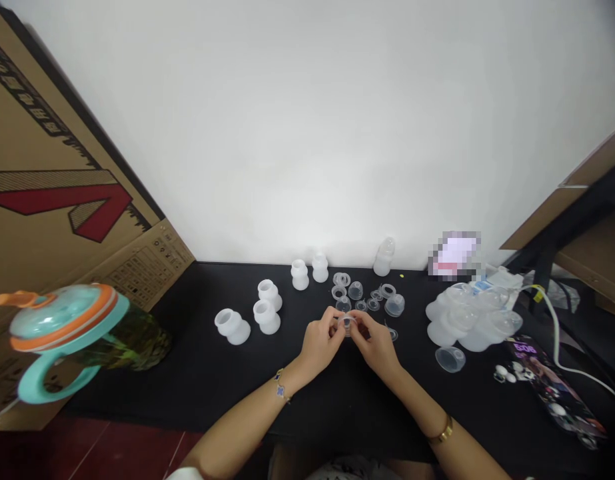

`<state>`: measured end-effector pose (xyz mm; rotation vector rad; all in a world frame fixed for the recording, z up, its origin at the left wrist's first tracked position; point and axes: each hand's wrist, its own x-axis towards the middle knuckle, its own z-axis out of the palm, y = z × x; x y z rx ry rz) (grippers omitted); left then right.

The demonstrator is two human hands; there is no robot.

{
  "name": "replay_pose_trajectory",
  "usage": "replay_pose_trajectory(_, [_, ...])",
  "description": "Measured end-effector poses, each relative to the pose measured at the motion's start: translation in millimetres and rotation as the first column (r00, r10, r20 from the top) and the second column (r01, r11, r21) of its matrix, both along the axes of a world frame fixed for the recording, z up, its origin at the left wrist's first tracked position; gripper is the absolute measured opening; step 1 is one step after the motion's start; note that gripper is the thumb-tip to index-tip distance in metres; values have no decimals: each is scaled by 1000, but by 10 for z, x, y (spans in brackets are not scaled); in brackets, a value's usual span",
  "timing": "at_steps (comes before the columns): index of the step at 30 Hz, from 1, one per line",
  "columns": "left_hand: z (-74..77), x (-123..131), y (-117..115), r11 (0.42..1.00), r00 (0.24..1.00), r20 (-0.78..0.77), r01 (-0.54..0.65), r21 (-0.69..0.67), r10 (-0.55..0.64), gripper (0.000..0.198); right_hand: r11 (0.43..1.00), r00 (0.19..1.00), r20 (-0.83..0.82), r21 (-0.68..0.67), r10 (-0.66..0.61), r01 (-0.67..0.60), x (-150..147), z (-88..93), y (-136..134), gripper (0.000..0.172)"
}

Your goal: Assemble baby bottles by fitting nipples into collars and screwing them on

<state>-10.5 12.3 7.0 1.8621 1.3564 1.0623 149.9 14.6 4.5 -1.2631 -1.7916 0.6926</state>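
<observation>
My left hand (318, 347) and my right hand (378, 347) meet over the black table, with fingertips closed on opposite sides of a small clear ring-like piece (347, 324). Just behind my hands lie several clear rings (339, 292), small discs and clear caps (394, 305). To the left stand several white open-necked bottles, among them one near the wall (300, 275) and one farther left (232, 327). A capped bottle (384, 257) is upright against the wall. At the right is a cluster of several capped bottles (470, 317).
A teal and orange jug (70, 320) is at the left beside a large cardboard box (52, 167). On the right are a loose clear cap (450, 359), a phone (552, 387) with charms, a white cable (557, 333) and a pixelated panel (452, 255).
</observation>
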Motion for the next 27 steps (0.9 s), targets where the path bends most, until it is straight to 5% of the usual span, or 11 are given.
replay_pose_trajectory(27, [4, -30, 9, 1000, 1000, -18, 13, 6, -13, 25, 1000, 1000, 16, -18, 21, -21, 2, 8, -2, 20])
